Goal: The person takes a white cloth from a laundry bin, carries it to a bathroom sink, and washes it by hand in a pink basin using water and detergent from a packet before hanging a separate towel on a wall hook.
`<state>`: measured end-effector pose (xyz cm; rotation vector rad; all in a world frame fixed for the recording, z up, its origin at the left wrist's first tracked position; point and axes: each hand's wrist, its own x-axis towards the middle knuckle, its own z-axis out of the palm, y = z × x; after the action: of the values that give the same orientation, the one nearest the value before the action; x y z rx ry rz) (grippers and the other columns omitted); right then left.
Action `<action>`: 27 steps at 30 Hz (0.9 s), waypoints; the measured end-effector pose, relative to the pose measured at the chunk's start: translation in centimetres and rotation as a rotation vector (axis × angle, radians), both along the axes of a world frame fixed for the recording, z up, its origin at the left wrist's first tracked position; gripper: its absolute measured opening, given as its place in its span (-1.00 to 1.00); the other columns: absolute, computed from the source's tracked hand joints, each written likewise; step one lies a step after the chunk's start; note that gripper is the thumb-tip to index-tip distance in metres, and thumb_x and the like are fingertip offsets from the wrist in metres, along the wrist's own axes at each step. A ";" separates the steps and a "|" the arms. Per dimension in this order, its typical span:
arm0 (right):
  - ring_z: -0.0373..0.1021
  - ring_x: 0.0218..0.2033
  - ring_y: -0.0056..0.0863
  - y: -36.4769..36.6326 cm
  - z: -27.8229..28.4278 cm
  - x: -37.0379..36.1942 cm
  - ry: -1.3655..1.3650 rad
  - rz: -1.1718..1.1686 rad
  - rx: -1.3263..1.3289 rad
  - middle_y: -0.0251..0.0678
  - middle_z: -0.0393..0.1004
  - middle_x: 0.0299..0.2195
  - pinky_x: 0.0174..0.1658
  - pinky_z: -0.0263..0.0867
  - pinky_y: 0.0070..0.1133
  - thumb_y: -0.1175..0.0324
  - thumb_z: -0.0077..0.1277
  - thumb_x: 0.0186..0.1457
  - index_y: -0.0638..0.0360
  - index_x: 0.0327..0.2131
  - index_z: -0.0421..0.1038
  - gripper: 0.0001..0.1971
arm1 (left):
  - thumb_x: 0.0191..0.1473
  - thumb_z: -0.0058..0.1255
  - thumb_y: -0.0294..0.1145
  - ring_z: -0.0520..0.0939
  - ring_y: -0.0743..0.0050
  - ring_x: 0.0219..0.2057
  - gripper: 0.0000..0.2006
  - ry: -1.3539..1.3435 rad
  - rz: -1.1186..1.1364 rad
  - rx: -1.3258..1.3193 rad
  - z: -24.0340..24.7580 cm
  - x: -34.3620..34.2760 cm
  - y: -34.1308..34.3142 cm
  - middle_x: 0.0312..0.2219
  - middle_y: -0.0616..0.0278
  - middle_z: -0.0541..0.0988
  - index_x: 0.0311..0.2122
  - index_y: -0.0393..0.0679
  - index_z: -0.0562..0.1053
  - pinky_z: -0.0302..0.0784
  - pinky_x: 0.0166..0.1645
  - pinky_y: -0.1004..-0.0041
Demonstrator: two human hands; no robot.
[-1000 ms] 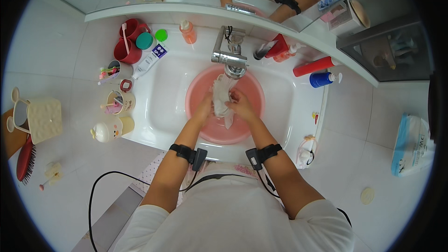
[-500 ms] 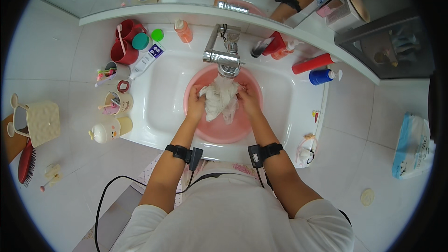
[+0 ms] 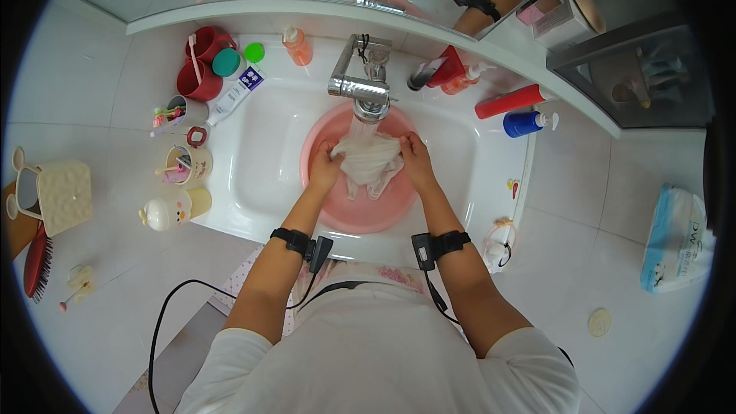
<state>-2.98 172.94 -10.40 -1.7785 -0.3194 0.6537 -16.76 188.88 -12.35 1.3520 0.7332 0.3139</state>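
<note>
A wet white cloth (image 3: 369, 159) is stretched between my hands under the chrome faucet (image 3: 360, 90). Its lower part hangs in loose folds over a pink basin (image 3: 359, 218). Water runs from the spout onto the top of the cloth. My left hand (image 3: 326, 164) pinches the cloth's left edge, with the thumb on the near side. On the other side, my right hand (image 3: 415, 159) grips the right edge. Some fingertips of both hands are hidden by the fabric.
The basin sits inside a white sink (image 3: 253, 146). Red cups (image 3: 199, 80), a toothpaste tube (image 3: 236, 94) and several toothbrush holders line its left side. An orange bottle (image 3: 297, 47) stands behind; a red tube (image 3: 507, 101) and blue pump bottle (image 3: 529, 123) are at right.
The bunched cloth has been pulled wider and flatter between my hands. My right hand has shifted slightly rightward, and the water now spreads over the cloth's upper part.
</note>
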 end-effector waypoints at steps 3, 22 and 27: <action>0.22 -0.58 -0.64 0.8 1.9 -0.2 -0.031 -0.047 -0.066 -0.41 0.29 -0.65 -0.48 0.16 -0.65 0.31 -0.22 0.08 0.24 -0.40 0.31 -0.81 | -0.05 -0.18 -0.58 0.36 0.49 -0.48 -0.92 0.119 0.017 0.188 1.7 0.3 -0.1 -0.50 0.19 0.36 -0.40 -0.22 0.22 0.28 -0.37 0.57; -0.15 0.11 0.01 1.4 -3.2 -5.6 -0.463 0.663 -0.792 -0.06 -0.24 0.14 0.04 -0.01 -0.21 0.32 0.07 -0.20 0.05 0.10 -0.09 -0.24 | -0.21 -0.05 -0.47 -0.02 -0.05 0.13 -0.57 0.596 -0.792 1.168 0.1 -1.7 -1.8 0.12 0.10 -0.02 -0.11 0.07 0.37 0.10 0.04 0.07; -0.24 0.13 0.06 2.2 -4.1 -6.4 -0.565 0.610 -0.749 -0.10 -0.31 0.16 0.00 -0.07 -0.01 0.29 0.07 -0.20 -0.02 0.10 -0.10 -0.24 | -0.20 -0.02 -0.36 0.05 -0.02 0.08 -0.61 0.637 -0.817 1.202 -0.3 -1.2 -0.8 0.06 0.12 0.07 -0.14 0.06 0.39 0.13 0.03 0.09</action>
<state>-9.37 175.12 -14.46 -2.6079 -1.1521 0.7310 -17.96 188.13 -12.65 2.8279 0.3909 -0.4556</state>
